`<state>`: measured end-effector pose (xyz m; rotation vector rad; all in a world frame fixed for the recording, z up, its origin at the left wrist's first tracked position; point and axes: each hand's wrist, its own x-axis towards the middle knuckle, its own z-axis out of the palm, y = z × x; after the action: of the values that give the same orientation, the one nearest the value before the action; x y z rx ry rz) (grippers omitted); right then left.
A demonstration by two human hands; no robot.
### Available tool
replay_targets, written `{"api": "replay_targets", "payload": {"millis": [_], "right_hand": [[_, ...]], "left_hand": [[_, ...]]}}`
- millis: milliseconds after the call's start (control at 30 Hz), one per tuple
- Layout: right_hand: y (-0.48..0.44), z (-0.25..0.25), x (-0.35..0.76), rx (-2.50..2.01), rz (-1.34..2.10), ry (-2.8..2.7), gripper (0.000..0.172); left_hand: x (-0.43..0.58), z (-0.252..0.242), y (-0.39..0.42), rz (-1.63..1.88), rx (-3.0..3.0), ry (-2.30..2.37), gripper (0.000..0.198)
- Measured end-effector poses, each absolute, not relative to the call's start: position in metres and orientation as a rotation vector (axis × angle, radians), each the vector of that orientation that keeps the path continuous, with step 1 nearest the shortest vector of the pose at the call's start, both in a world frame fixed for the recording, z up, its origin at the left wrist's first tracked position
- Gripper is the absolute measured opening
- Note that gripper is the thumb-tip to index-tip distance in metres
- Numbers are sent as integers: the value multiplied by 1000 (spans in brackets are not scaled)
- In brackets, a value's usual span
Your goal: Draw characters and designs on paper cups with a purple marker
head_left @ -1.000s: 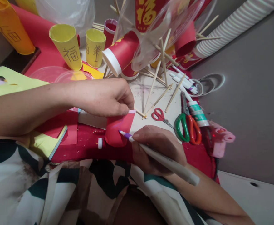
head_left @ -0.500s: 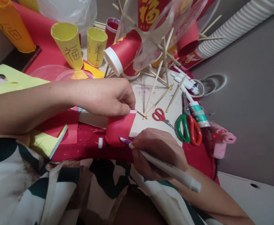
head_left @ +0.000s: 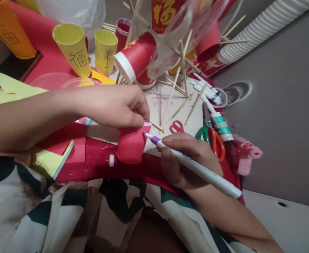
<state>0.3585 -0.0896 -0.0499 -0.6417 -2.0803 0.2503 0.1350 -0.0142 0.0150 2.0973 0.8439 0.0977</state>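
A red paper cup [head_left: 131, 147] with a pale rim and faint purple marks is pinched at its rim by my left hand [head_left: 120, 105]. Its rim points up and its base is nearest my body. My right hand [head_left: 191, 158] grips a white marker [head_left: 202, 173] with a purple collar; the purple tip is at the cup's upper right side, though whether it touches is unclear. A small white cap [head_left: 111, 160] lies on the red cloth left of the cup.
Yellow cups [head_left: 76, 52] stand behind my left forearm. Wooden sticks [head_left: 171, 93], red-handled scissors [head_left: 177, 126] and larger scissors [head_left: 215, 142] lie on the board. A glue bottle [head_left: 222, 126] and pink glue gun [head_left: 246, 154] are at the right.
My right hand has moved up and to the right with the marker, whose tip went from low on the cup to near its rim. My left hand still holds the cup.
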Motion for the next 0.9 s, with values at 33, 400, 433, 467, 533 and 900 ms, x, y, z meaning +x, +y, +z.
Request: {"api": "replay_targets", "payload": {"millis": [33,400,433,467,533,900], "right_hand": [[-90,-50,358,-649,245,-2084,23],[-93,-57,352,-633,281,-2007,23],[-93,-57,352,-638,282,-2016,23],[-94,-56,353,-644,282,-2022,23],[-94,-55,354,-679,276,-2039,23],[-92,-54,355,-710,100,-1996,13]], "left_hand": [[135,15,-14,104,2102,840,25],[135,13,-13,91,2117,843,23],[135,13,-13,87,2119,846,23],[135,13,-13,84,2120,848,23],[135,14,-13,80,2116,848,23],[133,12,-13,84,2111,807,24]]}}
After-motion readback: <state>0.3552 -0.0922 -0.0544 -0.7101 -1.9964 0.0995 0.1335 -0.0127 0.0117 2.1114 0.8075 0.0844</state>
